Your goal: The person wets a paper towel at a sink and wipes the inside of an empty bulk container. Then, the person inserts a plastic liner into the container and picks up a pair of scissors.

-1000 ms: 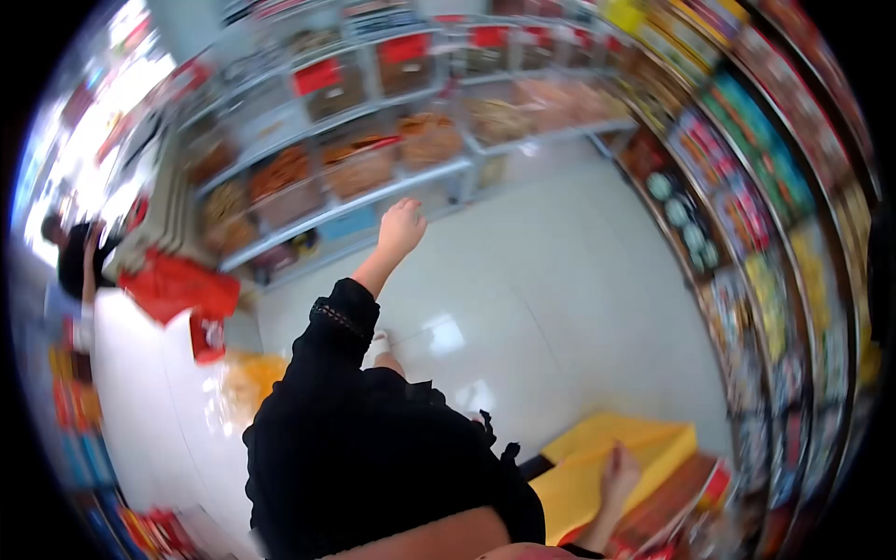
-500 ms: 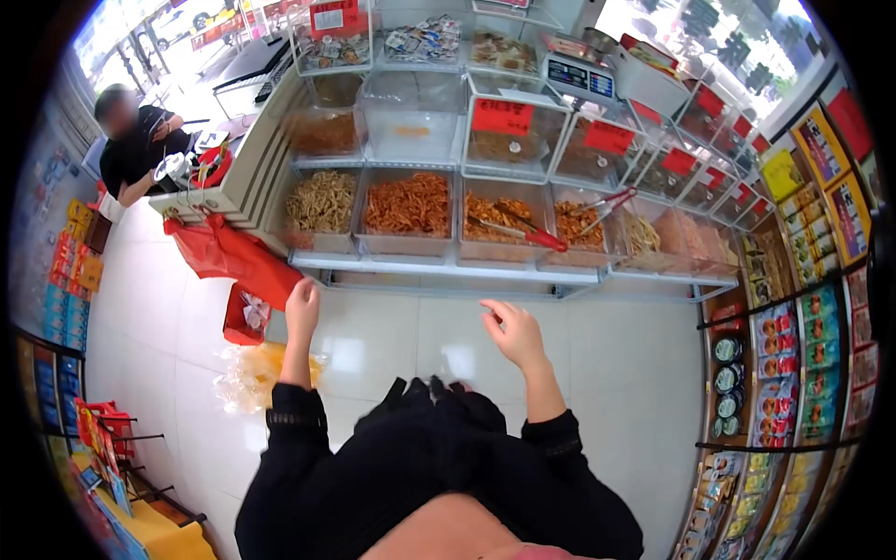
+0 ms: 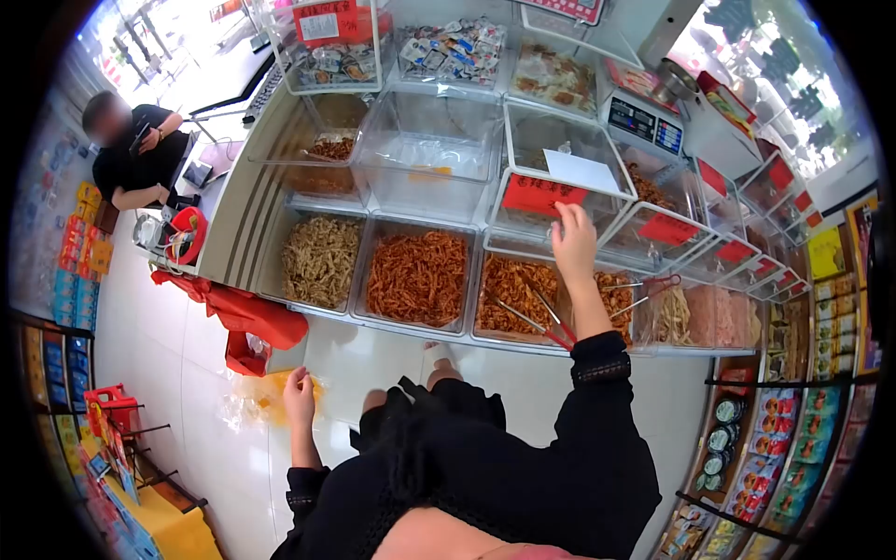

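My right hand (image 3: 575, 245) reaches over the front row of bins, fingers apart and holding nothing. Its fingertips are in front of the red label (image 3: 532, 196) on a white-framed clear bin; I cannot tell whether they touch. Below the wrist, red-handled tongs (image 3: 534, 315) lie across a bin of reddish-brown dried food (image 3: 509, 280). More tongs (image 3: 644, 287) rest over the bin to the right. My left hand (image 3: 300, 399) hangs low at my side, fingers loosely curled with nothing visible in them, above a clear and yellow plastic bag (image 3: 266, 399) on the floor.
Bins of pale dried strips (image 3: 320, 261) and reddish dried strips (image 3: 417, 275) stand ahead. Behind are a scale (image 3: 644, 123) and bagged goods (image 3: 453, 51). A person (image 3: 140, 149) sits at the counter, left. Red bags (image 3: 247, 313) hang there. Packaged-goods shelves (image 3: 775, 420) line the right.
I have come closer to the bins. My right hand has risen forward and right from in front of my body to the white-framed bin. My left hand has dropped lower.
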`<state>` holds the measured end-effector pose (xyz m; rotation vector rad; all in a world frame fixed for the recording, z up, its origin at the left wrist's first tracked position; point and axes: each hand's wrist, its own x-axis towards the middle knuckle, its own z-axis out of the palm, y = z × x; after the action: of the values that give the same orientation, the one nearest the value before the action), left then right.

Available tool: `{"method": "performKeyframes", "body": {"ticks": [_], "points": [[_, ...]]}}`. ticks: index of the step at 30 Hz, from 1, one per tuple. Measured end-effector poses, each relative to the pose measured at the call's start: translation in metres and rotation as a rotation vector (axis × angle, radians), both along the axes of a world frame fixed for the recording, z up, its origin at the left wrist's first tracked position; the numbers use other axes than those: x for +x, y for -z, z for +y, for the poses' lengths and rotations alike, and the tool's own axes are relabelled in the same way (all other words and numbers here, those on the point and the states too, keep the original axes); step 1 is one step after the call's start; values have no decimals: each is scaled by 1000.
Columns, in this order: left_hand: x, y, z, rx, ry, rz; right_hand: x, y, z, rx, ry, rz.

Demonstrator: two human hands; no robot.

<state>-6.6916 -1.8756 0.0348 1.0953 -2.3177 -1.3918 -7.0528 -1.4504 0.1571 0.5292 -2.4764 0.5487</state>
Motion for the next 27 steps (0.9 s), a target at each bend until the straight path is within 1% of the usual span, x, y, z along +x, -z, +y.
{"method": "performKeyframes", "body": {"ticks": [1,2,3,5,6,7,9,11,13,15,17,18,19,20,21,22,23,24,25,26,27], "points": [[-11,-4,5,1,-1,-18,-11,-1,-1,8,22,67],[-23,-6,10,-5,27,-34,-17,0,-4,-44,21,55],[-36,-7,15,-8,51,-44,-22,1,-8,-42,13,45],[-65,-11,19,25,40,-45,-28,0,-20,-105,-123,9],[-80,-13,20,11,92,-37,-31,1,-29,-145,-181,-22],[-99,-17,19,-4,145,-28,-36,0,-40,-146,-188,-34],[-140,-29,21,10,212,-12,-37,-5,-62,-135,-293,-20],[-189,-51,22,-196,349,68,-41,-16,-80,-144,-316,-88],[-240,-80,23,-348,502,234,-51,-30,-99,-125,-405,-133],[-291,-99,18,-466,629,341,-75,-38,-115,-80,-407,-175],[-342,-118,14,-558,730,336,-108,-44,-135,26,-511,-247],[-367,-131,14,-644,801,355,-125,-41,-144,36,-503,-257],[-391,-138,10,-732,870,374,-142,-37,-154,221,-505,-199],[-413,-132,3,-843,917,365,-157,-32,-160,409,-509,-140],[-433,-124,-6,-955,964,356,-171,-22,-161,421,-509,-151],[-451,-114,-19,-940,966,359,-185,-9,-156,631,-470,-255],[-468,-105,-33,-982,1118,288,-192,-9,-157,839,-425,-356],[-481,-95,-43,-1021,1268,218,-198,-8,-156,850,-418,-360],[-488,-95,-48,-1009,1270,228,-197,-17,-159,996,-412,-503],[-495,-101,-52,-974,1390,52,-196,-22,-160,1138,-402,-652],[-500,-103,-55,-932,1507,-129,-193,-21,-155,1147,-399,-664]]}}
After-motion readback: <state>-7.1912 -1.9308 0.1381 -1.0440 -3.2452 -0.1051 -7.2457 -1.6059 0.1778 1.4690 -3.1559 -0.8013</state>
